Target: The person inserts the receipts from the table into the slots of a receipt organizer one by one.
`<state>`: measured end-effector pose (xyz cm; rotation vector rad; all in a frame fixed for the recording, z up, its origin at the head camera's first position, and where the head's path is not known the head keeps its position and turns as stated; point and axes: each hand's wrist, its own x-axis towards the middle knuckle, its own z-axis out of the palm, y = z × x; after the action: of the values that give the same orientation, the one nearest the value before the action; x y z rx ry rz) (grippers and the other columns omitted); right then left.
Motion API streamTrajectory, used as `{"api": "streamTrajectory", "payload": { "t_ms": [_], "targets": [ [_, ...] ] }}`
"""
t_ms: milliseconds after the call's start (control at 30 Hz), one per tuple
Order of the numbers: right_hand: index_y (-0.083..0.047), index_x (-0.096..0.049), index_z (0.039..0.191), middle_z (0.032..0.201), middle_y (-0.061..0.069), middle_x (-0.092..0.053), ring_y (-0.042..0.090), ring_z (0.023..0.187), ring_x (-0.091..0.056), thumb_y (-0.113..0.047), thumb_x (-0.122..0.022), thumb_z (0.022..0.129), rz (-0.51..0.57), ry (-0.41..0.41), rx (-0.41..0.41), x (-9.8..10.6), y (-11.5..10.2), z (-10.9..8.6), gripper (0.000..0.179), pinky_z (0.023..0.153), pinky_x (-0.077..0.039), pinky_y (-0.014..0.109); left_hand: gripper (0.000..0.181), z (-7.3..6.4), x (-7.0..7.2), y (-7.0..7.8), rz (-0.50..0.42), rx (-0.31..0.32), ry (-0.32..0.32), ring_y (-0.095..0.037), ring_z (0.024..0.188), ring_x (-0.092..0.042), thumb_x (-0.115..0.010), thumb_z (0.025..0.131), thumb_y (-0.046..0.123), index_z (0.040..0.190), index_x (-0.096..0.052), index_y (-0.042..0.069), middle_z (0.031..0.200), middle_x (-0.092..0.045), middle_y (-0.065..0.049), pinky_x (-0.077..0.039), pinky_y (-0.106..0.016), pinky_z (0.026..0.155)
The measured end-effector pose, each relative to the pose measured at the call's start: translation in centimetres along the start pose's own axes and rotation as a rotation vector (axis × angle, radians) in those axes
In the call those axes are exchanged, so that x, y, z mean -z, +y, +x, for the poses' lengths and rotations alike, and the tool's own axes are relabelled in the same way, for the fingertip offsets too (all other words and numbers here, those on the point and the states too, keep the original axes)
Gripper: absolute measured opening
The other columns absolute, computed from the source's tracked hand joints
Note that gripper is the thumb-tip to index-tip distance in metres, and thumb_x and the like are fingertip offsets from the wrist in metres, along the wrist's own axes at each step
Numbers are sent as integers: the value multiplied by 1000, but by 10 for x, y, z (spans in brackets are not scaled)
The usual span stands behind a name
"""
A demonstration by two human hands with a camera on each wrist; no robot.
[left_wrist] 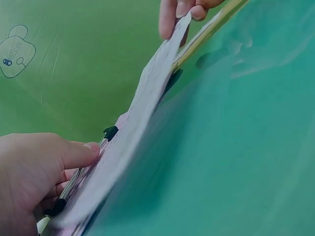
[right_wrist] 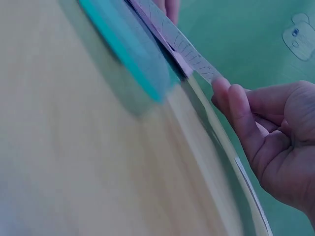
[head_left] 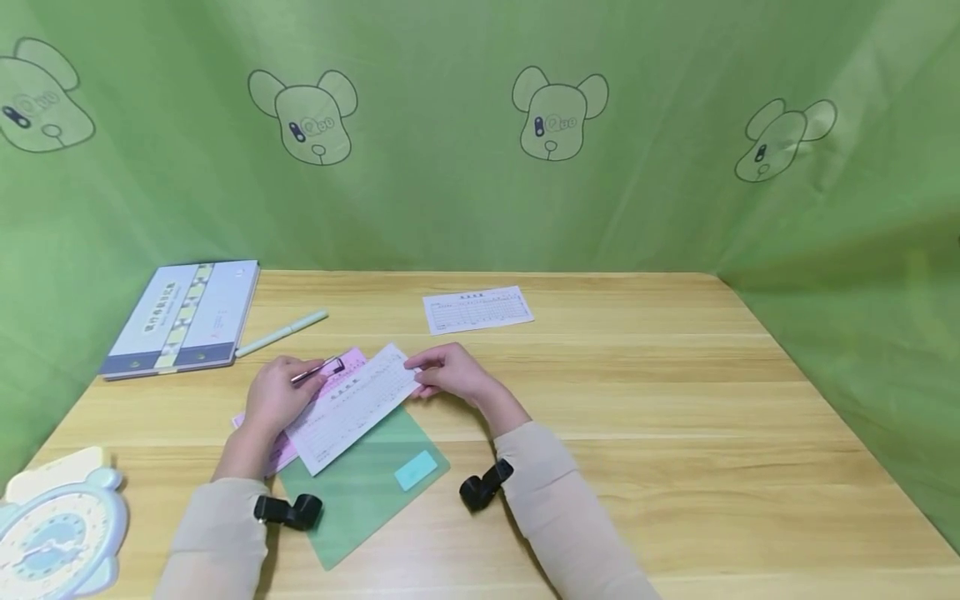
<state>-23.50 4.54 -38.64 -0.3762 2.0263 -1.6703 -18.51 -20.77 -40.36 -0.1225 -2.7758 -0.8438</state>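
A green clipboard (head_left: 352, 508) with a pale blue label (head_left: 416, 471) lies slanted on the table. My left hand (head_left: 281, 393) grips its clip edge, thumb at the metal clip (left_wrist: 74, 184), which has black ends. Under that clip edge a pink printed sheet (head_left: 348, 364) shows. Across the pink sheet and the board slants a white printed form (head_left: 356, 408). Between thumb and fingers my right hand (head_left: 453, 372) pinches the form's far right corner. In the left wrist view the form is raised at an angle from the board; the right wrist view shows the same pinch.
A second white form (head_left: 478, 310) lies farther back. At the back left are a blue-and-white ledger book (head_left: 217, 308) and a pale green pen (head_left: 281, 333). A blue bear-shaped clock (head_left: 56, 542) sits at the front left. Green cloth (head_left: 450, 208) hangs behind the table (head_left: 712, 433).
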Motion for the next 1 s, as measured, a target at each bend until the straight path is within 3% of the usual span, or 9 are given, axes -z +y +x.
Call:
{"api": "streamTrajectory", "payload": {
  "t_ms": [200, 633, 867, 1000],
  "targets": [
    [8, -56, 106, 77, 17, -60, 19, 59, -60, 11, -50, 80, 22, -30, -16, -17, -1, 4, 27, 59, -50, 29, 30, 1, 1, 0, 7, 3, -6, -34, 89, -48, -59, 81, 19, 106, -61, 4, 95, -55, -18, -35, -46, 76],
    [7, -57, 105, 81, 17, -59, 21, 62, -61, 11, -51, 80, 103, 4, -89, -37, 0, 10, 26, 61, -50, 28, 34, 2, 0, -2, 31, -16, -22, -33, 87, -48, -62, 79, 20, 108, -60, 3, 94, -53, -18, -36, -45, 74],
    [5, -58, 104, 84, 15, -59, 21, 64, -61, 10, -51, 81, 77, 23, -113, -39, -2, 10, 25, 62, -50, 27, 30, 3, -2, -3, 104, -130, 13, -33, 82, -50, -60, 80, 14, 106, -61, 0, 88, -56, -19, -37, -45, 71],
    [4, -58, 105, 84, 14, -59, 21, 63, -61, 9, -51, 81, 62, 27, -128, -40, -5, 11, 26, 61, -50, 27, 29, 2, -3, -2, 132, -165, 28, -34, 82, -50, -59, 81, 14, 106, -60, 0, 88, -56, -20, -38, -45, 72]
  ]
}}
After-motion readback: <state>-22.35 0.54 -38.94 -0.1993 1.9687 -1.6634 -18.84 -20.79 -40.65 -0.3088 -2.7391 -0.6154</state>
